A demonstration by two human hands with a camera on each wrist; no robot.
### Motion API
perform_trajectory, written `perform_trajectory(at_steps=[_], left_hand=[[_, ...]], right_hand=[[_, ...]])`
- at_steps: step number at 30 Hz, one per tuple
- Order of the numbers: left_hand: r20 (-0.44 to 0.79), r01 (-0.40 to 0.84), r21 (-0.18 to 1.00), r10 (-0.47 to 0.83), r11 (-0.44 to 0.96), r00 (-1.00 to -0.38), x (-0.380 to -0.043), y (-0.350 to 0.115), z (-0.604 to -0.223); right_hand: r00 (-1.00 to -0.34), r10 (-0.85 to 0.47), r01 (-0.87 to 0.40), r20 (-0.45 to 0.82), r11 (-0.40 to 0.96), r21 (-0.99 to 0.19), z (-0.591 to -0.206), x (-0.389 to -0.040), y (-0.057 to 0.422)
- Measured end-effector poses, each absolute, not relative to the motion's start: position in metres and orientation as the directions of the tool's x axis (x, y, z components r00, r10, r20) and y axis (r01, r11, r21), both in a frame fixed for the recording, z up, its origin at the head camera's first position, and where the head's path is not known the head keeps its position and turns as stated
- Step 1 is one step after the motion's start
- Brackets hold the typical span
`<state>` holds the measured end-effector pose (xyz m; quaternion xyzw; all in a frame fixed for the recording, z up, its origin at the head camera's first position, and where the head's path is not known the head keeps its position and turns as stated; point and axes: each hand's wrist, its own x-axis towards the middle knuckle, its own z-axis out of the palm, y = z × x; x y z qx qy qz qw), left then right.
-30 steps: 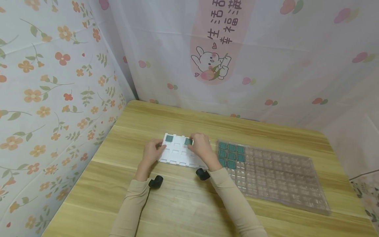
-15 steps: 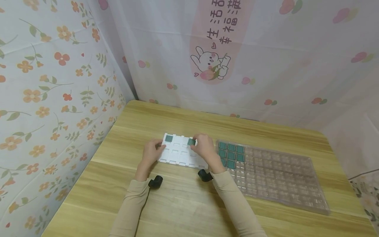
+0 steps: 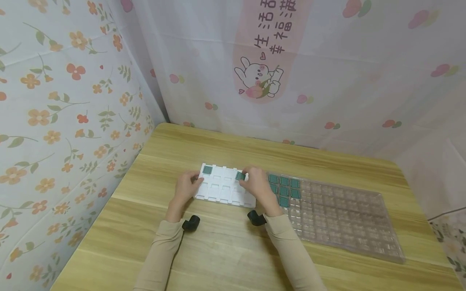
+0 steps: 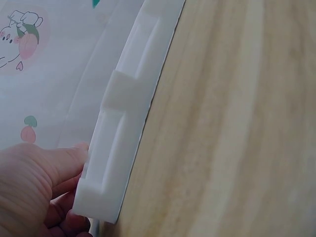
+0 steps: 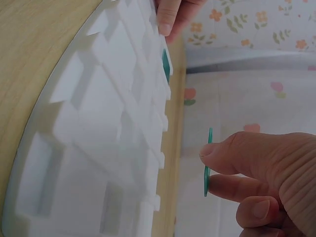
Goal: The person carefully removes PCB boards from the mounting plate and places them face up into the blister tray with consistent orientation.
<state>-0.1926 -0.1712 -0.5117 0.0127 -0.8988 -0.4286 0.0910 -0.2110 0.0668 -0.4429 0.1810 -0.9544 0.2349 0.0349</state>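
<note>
My left hand (image 3: 187,186) grips the left edge of a white plastic tray (image 3: 215,187) with shallow square pockets. In the left wrist view, the thumb (image 4: 69,160) presses the tray's end wall while the other fingers curl below. A thin green square chip (image 3: 207,170) lies in the back-left pocket. Over the tray's back-right part, my right hand (image 3: 257,184) pinches another green chip (image 3: 239,176) by its edge. The right wrist view shows this chip (image 5: 206,183) edge-on between thumb and index finger, raised above the tray.
To the right stands a large clear compartment tray (image 3: 346,218), several green chips (image 3: 284,191) filling its back-left cells. Black wrist cameras (image 3: 191,223) sit under both wrists. The wooden table (image 3: 218,250) meets floral curtains (image 3: 73,121) at the left and back.
My right hand has slid rightward along the tray's back row with the green chip pinched in it. The left hand and both trays stay in place.
</note>
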Motion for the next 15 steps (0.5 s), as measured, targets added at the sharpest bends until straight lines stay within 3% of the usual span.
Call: perform_trajectory(at_steps=[15], left_hand=[[0.148,0.050,0.772,-0.102,0.633,-0.984,-0.193,-0.171,-0.512]], right_hand=[[-0.943,-0.304,-0.330,0.133,0.816,-0.474,-0.441,-0.204,0.083]])
